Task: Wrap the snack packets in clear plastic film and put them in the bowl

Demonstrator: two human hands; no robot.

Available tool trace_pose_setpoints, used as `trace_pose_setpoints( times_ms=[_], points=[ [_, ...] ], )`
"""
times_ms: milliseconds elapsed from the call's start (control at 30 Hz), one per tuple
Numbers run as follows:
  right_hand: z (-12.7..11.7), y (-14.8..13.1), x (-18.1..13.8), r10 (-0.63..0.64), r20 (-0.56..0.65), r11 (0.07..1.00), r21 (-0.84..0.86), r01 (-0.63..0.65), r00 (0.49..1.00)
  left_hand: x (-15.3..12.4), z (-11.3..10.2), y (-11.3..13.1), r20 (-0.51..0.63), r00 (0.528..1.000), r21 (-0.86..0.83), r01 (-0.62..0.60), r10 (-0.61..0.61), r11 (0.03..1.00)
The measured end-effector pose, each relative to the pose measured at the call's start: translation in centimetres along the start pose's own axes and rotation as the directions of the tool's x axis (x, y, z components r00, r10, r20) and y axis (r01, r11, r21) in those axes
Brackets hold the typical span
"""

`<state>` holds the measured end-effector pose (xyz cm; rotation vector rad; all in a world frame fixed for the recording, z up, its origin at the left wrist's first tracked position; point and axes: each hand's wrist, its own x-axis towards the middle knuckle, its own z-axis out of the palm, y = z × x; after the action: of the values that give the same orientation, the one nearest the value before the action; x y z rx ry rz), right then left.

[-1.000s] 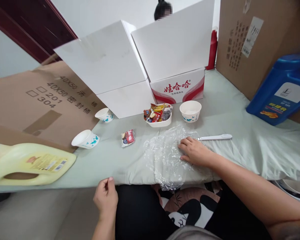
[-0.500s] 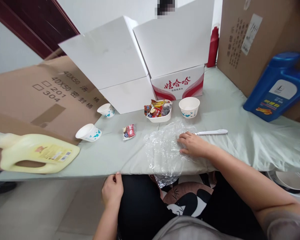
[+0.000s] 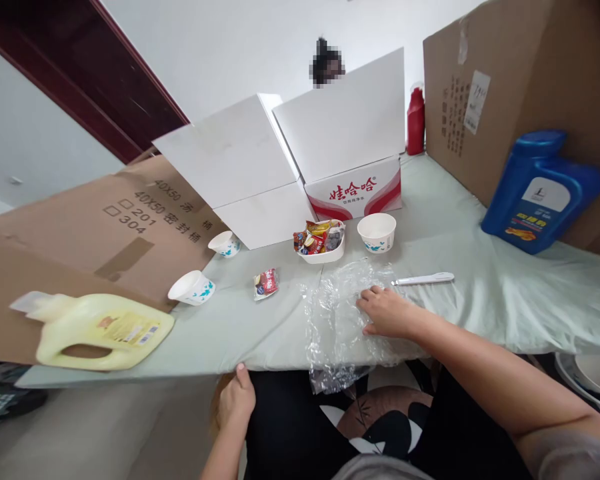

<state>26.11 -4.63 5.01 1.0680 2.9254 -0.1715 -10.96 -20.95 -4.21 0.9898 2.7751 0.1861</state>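
My right hand [image 3: 387, 312] lies on a crumpled sheet of clear plastic wrap [image 3: 336, 313] spread over the pale green cloth, fingers curled loosely on the film. The wrap hangs over the table's front edge. My left hand [image 3: 236, 399] is below the table edge beside my left thigh, fingers folded, and what it holds, if anything, is hidden. A white plastic knife [image 3: 423, 279] lies just beyond my right hand. Behind the wrap stand a white dish of wrapped snacks [image 3: 321, 241] and an empty paper bowl [image 3: 377, 233]. One loose snack packet [image 3: 267, 283] lies left of the wrap.
A yellow jug [image 3: 103, 331] lies at the left front edge and a blue jug [image 3: 540, 193] leans at the right. Two tipped paper bowls [image 3: 191, 288] rest by brown cardboard [image 3: 80, 247]. An open white carton [image 3: 353, 190] and a red bottle [image 3: 415, 121] stand behind.
My left hand has moved right and up toward the table's front edge. My right hand stays on the plastic wrap. The view has tilted upward.
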Motion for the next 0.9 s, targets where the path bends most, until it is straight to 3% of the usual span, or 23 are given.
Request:
trace_pose_setpoints(
  times_ms=[100,200,300,367,400,433,467,500,533,567,600,633,667,733,800,900],
  points=[
    [0.3,-0.1,-0.1,-0.031,-0.008,0.999,0.026,0.031,1.000,-0.5,-0.4,0.6,0.014,1.000,0.083,0.006,-0.007,0.997],
    [0.7,-0.3,0.0,-0.067,-0.024,0.996,0.051,0.068,0.997,-2.1,-2.0,0.8,0.105,0.994,0.203,0.004,-0.026,0.979],
    [1.0,-0.5,0.3,-0.061,-0.021,0.997,0.040,0.062,0.998,-3.9,-3.7,1.2,0.195,0.979,0.219,-0.100,0.057,0.971],
    [1.2,-0.4,0.5,-0.049,-0.024,0.998,0.026,0.050,0.998,-4.7,-4.5,2.3,0.081,0.975,0.073,-0.212,0.206,0.974],
    [1.2,-0.4,0.6,-0.048,-0.027,0.999,0.021,0.048,0.999,-4.9,-4.8,3.3,-0.071,0.950,-0.020,-0.306,0.304,0.952],
    [1.3,-0.3,0.7,-0.047,-0.029,0.999,0.019,0.048,0.998,-5.1,-5.0,4.4,-0.265,0.877,-0.074,-0.433,0.401,0.898],
    [1.3,-0.2,0.7,-0.048,-0.030,0.999,0.021,0.049,0.998,-5.2,-5.1,5.8,-0.434,0.741,-0.052,-0.589,0.513,0.807],
    [1.3,-0.1,0.8,-0.051,-0.030,0.998,0.027,0.052,0.998,-5.3,-5.1,7.4,-0.540,0.546,0.031,-0.748,0.641,0.663],
    [1.3,0.0,0.9,-0.056,-0.030,0.998,0.038,0.057,0.998,-5.4,-5.1,9.0,-0.566,0.331,0.148,-0.860,0.755,0.488],
    [1.3,0.1,0.9,-0.060,-0.033,0.997,0.050,0.062,0.998,-5.5,-5.0,10.6,-0.520,0.148,0.252,-0.914,0.841,0.317],
    [1.3,0.2,0.9,-0.067,-0.033,0.996,0.062,0.069,0.997,-5.7,-4.9,12.1,-0.457,-0.008,0.332,-0.929,0.889,0.163],
    [1.3,0.3,1.0,-0.076,-0.031,0.994,0.073,0.078,0.997,-5.9,-4.8,13.5,-0.373,-0.120,0.392,-0.919,0.920,0.039],
    [1.3,0.3,1.0,-0.086,-0.028,0.993,0.083,0.088,0.996,-6.1,-4.7,14.7,-0.280,-0.185,0.421,-0.906,0.942,-0.052],
    [1.3,0.4,0.8,-0.099,-0.020,0.990,0.102,0.100,0.995,-6.2,-4.6,16.3,-0.111,-0.224,0.404,-0.900,0.968,-0.162],
    [1.1,0.5,0.4,-0.100,-0.017,0.987,0.124,0.101,0.995,-5.8,-4.7,16.9,-0.049,-0.192,0.348,-0.923,0.980,-0.164],
    [0.5,1.4,-0.6,-0.094,-0.032,0.982,0.160,0.098,0.995,-4.2,-4.9,16.0,-0.169,-0.056,0.295,-0.956,0.984,-0.003]
  ],
)
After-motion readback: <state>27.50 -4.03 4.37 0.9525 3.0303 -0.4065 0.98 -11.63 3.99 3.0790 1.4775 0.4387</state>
